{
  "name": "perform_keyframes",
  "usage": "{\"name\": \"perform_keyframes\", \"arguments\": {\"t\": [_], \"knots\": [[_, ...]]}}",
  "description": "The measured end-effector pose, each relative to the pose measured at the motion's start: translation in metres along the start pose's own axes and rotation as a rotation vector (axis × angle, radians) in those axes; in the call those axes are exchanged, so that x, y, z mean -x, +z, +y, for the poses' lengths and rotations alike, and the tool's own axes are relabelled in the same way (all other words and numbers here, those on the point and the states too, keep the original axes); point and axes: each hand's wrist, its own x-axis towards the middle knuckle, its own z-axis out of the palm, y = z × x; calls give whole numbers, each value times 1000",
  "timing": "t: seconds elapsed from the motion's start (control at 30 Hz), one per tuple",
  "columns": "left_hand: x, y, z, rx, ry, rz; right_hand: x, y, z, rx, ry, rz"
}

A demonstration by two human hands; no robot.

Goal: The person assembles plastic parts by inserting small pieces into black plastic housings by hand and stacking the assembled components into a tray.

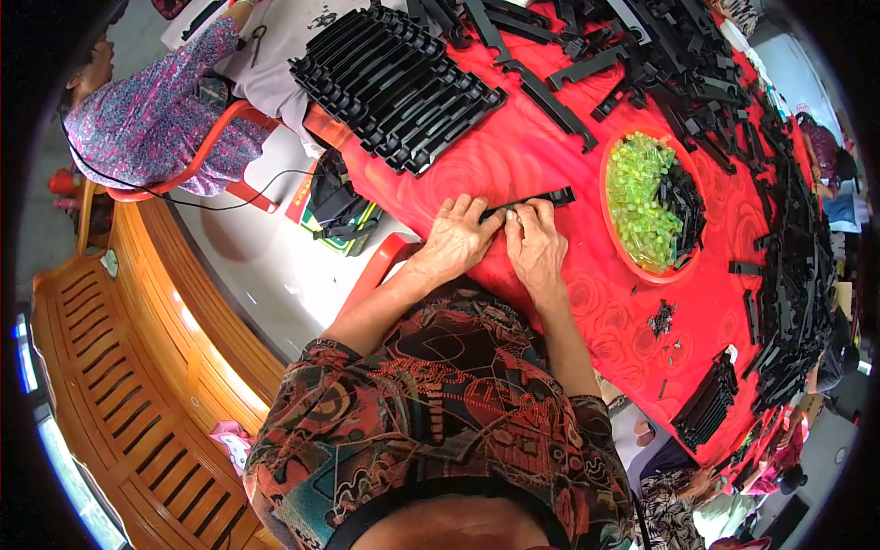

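Both my hands work together on one long black plastic strip (554,197) at the near edge of the red table. My left hand (463,231) is closed on the strip's left end, fingers bent over it. My right hand (535,240) pinches the strip close beside, thumb and fingertips pressed at its middle; any small part under them is hidden. The strip's far end sticks out to the right past my fingers. Ahead and to the left lies a neat block of black plastic strips (394,87), laid side by side. To the right sits an orange-rimmed bowl (609,213) with green translucent pieces (642,188) and small black parts (676,211).
Loose black strips (678,64) pile up at the far right, and another heap (788,275) runs down the right side. Tiny black bits (662,318) lie near the bowl. A wooden bench (137,385) stands at left. A seated person in a patterned top (151,128) and other people are around.
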Motion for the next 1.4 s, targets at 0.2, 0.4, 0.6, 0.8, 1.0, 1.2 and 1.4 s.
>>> {"name": "perform_keyframes", "arguments": {"t": [0.2,0.4,0.6,0.8,1.0,1.2,1.4], "knots": [[-4,-4,-2,38,-2,-40,-4,-6,-4,-11,55,-86],[-1,-4,-7,117,32,-21,-3,-9,12,-192,-37,139],[-1,-4,-9,158,26,-38,-5,-36,19,-555,209,331],[-4,-6,-8,110,54,-36,-20,-28,13,-1376,400,355],[-6,-7,-5,90,47,-5,-42,3,-6,-1479,338,327],[-8,-4,-8,134,45,-57,-40,25,-7,-1369,323,270],[-7,-5,-8,144,40,-54,-38,30,-10,-1322,265,248]]}}
